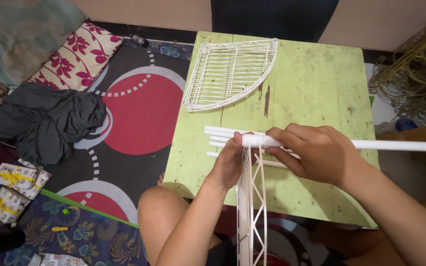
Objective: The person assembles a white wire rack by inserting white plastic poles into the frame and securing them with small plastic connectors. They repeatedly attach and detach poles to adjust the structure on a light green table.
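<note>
Right hand [316, 152] fingers clamped on long white plastic tube [395, 145] | left hand [230, 162] pinching upright white wire shelf [251, 207] | second white wire quarter-round shelf [230, 74] at 12 o'clock on green wooden table [311, 83]

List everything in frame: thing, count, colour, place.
wire shelf: 1, white, flat at the far-left part of the table
table: 1, light green, centre
tubes: several, white, lying mid-table by the hands
long tube: 1, white, runs to the right edge
upright shelf: 1, white, edge-on at the table's near edge
pillow: 1, cream with red flowers, floor, upper left
cloth: 1, dark grey, heaped on the mat
gift boxes: 2, patterned, yellow ribbon, lower left
left hand: on the upright shelf
right hand: grips the long tube
</note>
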